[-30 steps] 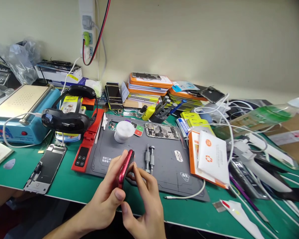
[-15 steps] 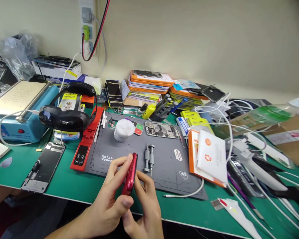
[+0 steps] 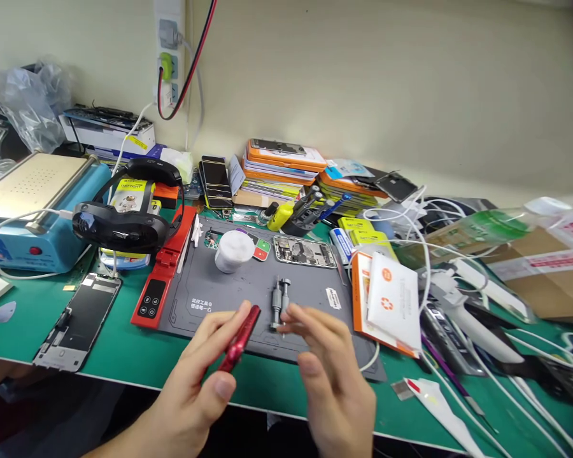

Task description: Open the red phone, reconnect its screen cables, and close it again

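My left hand (image 3: 198, 378) holds a red phone (image 3: 241, 337) on edge above the front of the grey work mat (image 3: 229, 294). Its fingers lie along the phone's left side. To the right, my right hand (image 3: 337, 375) is apart from the phone, fingers spread and slightly curled, with nothing in it. Just beyond that hand's fingertips, two grey screwdrivers (image 3: 280, 299) lie side by side on the mat. Farther back sit a white round tub (image 3: 234, 250) and an opened phone frame (image 3: 304, 252).
A red holder (image 3: 165, 273) borders the mat's left side. Beyond it are a detached phone screen (image 3: 79, 321), a black headset (image 3: 124, 222) and a blue heating machine (image 3: 42, 216). White packets (image 3: 394, 296), cables and a white-and-black tool (image 3: 472, 318) crowd the right.
My right hand has come off the red phone and moved right, its fingers opening. The phone stays in my left hand, now tilted more and slightly lower. The view has shifted a little.
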A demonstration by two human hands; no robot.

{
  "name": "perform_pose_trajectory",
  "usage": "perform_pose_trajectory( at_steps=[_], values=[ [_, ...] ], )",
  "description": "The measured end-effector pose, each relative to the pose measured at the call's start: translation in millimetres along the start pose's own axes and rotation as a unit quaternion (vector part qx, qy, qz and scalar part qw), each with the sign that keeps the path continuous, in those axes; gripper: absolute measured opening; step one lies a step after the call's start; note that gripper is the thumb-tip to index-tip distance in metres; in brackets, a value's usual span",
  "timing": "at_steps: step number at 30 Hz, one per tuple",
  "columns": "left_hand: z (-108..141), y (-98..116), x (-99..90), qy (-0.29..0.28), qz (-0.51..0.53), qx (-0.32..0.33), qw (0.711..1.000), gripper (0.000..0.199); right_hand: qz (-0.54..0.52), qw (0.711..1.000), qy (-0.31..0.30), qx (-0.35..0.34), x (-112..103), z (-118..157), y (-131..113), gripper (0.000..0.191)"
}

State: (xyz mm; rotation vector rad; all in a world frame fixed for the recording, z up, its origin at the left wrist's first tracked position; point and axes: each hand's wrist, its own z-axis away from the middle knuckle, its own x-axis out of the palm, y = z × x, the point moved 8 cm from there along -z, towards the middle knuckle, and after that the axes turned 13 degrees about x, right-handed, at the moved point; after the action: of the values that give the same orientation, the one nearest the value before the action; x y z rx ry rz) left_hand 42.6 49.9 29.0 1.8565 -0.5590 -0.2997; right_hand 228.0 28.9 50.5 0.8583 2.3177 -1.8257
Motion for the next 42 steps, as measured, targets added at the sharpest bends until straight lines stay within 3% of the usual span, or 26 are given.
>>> perform_pose_trajectory(
  at_steps=[2,4,7,10,20,31,36,42],
  values=[
    [9.2,-8.2,0.5,0.01,0.069,-0.068,0.995,0.062,-0.099,0.988,-0.114,0.043,11.7,-18.4,-2.4,0.036],
    [15.9,-13.7,2.3,0.025,0.125,-0.108,0.986,0.065,-0.177,0.957,-0.212,0.093,27.4,-28.4,-3.2,0.032],
    [18.3,-15.6,4.4,0.049,0.176,-0.111,0.977,0.074,-0.26,0.915,-0.274,0.141,44.2,-31.6,-1.4,0.022],
    [17.2,-15.0,7.2,0.037,0.189,-0.117,0.974,0.077,-0.307,0.894,-0.288,0.154,53.2,-28.2,2.7,0.015],
    [23.3,-13.8,11.1,-0.026,0.165,-0.168,0.972,0.067,-0.363,0.861,-0.308,0.179,60.3,-17.4,10.7,0.022],
    [24.1,-13.5,12.6,0.006,0.177,-0.177,0.968,0.079,-0.393,0.836,-0.321,0.208,74.4,-1.6,10.3,0.022],
    [27.3,-18.1,13.6,-0.006,0.174,-0.163,0.971,0.08,-0.428,0.8,-0.352,0.231,83.1,1.0,9.3,0.023],
    [33.1,-23.9,19.3,-0.013,0.174,-0.157,0.972,0.083,-0.444,0.789,-0.336,0.259,85.6,2.8,15.4,0.023]
  ],
)
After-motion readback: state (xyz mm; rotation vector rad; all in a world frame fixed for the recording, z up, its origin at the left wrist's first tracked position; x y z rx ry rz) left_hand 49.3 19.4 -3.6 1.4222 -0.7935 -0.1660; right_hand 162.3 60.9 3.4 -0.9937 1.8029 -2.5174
